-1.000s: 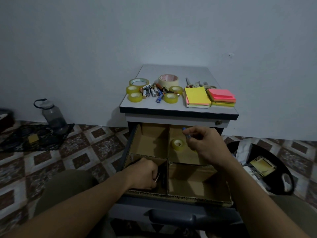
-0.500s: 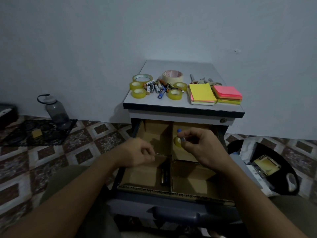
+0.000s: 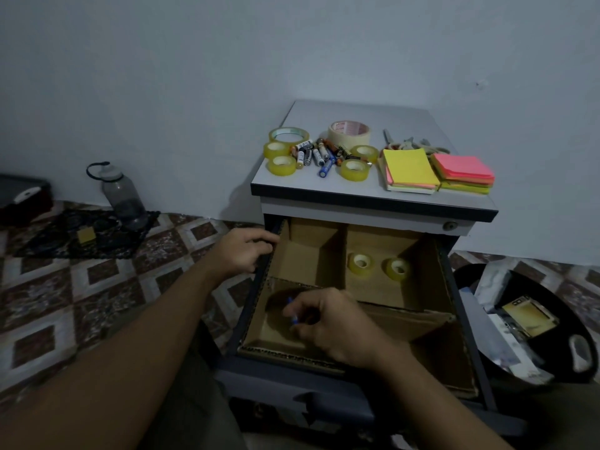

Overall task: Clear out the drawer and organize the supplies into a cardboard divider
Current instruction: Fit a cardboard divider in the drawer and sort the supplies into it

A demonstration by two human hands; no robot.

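**Drawer open, blue battery held over the divider**

Right thumb and forefinger pinch a small blue battery (image 3: 294, 319), with the other fingers loosely curled. The right hand (image 3: 334, 326) hangs over the 7 o'clock compartment of the cardboard divider (image 3: 337, 254). Cannot tell if it touches the cardboard.

Left fingers are curled over the 9 o'clock side rim of the drawer (image 3: 454, 287), and the left hand (image 3: 240, 253) grips there.

The divider sits inside the drawer and has four compartments. The 1 o'clock compartment holds two clear tape rolls (image 3: 360, 263) (image 3: 398, 269), near each other and apart.

The drawer is pulled out of a small cabinet (image 3: 357, 115), at 12 o'clock from the hands.

- **Cabinet top, 9 o'clock side:** yellowish tape rolls (image 3: 281, 164), with a pile of batteries (image 3: 319, 154) among them.
- **Behind the pile, at 12 o'clock:** a masking tape roll (image 3: 349, 131).
- **Toward 3 o'clock:** yellow sticky notes (image 3: 409, 168), and pink sticky notes (image 3: 464, 170) just beside them.
- **Behind the notes:** small metal bits, too blurred to name.

On the floor at 9 o'clock of the cabinet, a water bottle (image 3: 123, 196) stands by the wall on a dark cloth (image 3: 58, 238). At 3 o'clock of the drawer is a black bag (image 3: 552, 362) with papers in it.
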